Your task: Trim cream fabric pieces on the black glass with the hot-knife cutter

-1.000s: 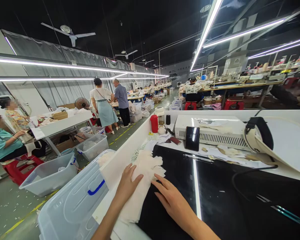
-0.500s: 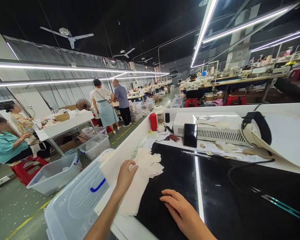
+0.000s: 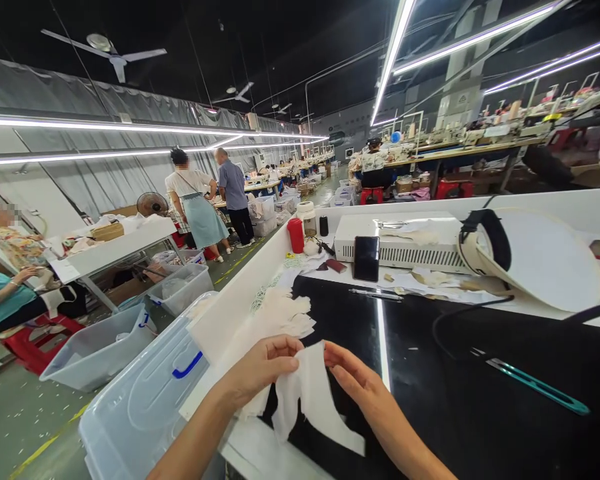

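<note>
Over the near left corner of the black work mat (image 3: pixel 340 320), my left hand (image 3: pixel 263 367) pinches a limp white fabric piece (image 3: pixel 320 393) between thumb and fingers. The piece hangs down in two parts, one curving right. Closed at its upper right edge are the fingertips of my right hand (image 3: pixel 363 380); the exact grip there is partly hidden. Just beyond my left hand lies a pile of cream fabric pieces (image 3: pixel 285 313) with ragged edges. Teal tweezers (image 3: pixel 575 403) rest on the mat, well to the right of my right hand.
Along the back stand a white vented box (image 3: pixel 420 243), a dark phone-like slab (image 3: pixel 367 259), a red container (image 3: pixel 295 235) and a white visor-like shield (image 3: pixel 545 260). A lidded plastic bin (image 3: pixel 145 393) sits left of the table. Several people are farther off.
My left hand has come off the pile, moving right and nearer with a white fabric piece. My right hand has risen from the mat to meet it. The view has shifted slightly right.
</note>
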Available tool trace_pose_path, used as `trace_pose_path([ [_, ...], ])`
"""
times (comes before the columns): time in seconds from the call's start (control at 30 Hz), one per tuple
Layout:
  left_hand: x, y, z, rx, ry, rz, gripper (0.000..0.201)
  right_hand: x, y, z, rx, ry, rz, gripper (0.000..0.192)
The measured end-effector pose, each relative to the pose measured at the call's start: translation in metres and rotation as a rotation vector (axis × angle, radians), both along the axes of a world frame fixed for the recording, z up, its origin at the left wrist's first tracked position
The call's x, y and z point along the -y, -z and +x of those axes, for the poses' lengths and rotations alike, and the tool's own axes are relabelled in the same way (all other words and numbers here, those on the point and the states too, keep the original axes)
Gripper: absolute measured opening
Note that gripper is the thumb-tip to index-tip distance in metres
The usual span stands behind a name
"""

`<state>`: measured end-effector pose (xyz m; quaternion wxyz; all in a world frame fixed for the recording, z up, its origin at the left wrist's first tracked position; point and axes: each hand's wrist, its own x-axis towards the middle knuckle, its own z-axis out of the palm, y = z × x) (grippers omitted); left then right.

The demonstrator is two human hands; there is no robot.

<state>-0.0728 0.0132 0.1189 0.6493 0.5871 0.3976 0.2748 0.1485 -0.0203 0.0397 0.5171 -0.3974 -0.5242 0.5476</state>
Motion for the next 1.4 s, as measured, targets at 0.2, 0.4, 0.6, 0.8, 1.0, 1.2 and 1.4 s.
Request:
trace_pose_path([
  [0.2, 0.006, 0.006, 0.021, 0.016, 0.046, -0.073, 0.045, 0.018, -0.004, -0.010, -0.045, -0.254, -0.119, 0.062],
  [0.4, 0.010, 0.017, 0.031, -0.052, 0.009, 0.020, 0.051, 0.031, -0.008, -0.006, 0.023, -0.228, -0.139, 0.050],
  [0.6, 0.014, 0.016, 0.041, -0.098, -0.031, 0.070, 0.049, 0.036, -0.003, -0.002, 0.149, -0.271, -0.225, 0.053],
  [0.8, 0.010, 0.022, 0.042, -0.101, -0.062, 0.066, 0.044, 0.040, -0.002, 0.001, 0.225, -0.273, -0.242, 0.052],
  [1.0, 0.007, 0.036, 0.041, -0.095, -0.088, 0.057, 0.041, 0.042, -0.004, 0.003, 0.259, -0.342, -0.274, 0.055],
  [1.2, 0.004, 0.038, 0.042, -0.144, -0.013, 0.145, 0.037, 0.044, -0.004, 0.005, 0.338, -0.341, -0.238, 0.050],
  [1.4, 0.004, 0.010, 0.050, -0.192, -0.027, 0.513, 0.026, 0.031, -0.009, 0.038, 0.557, -0.094, 0.010, 0.029],
])
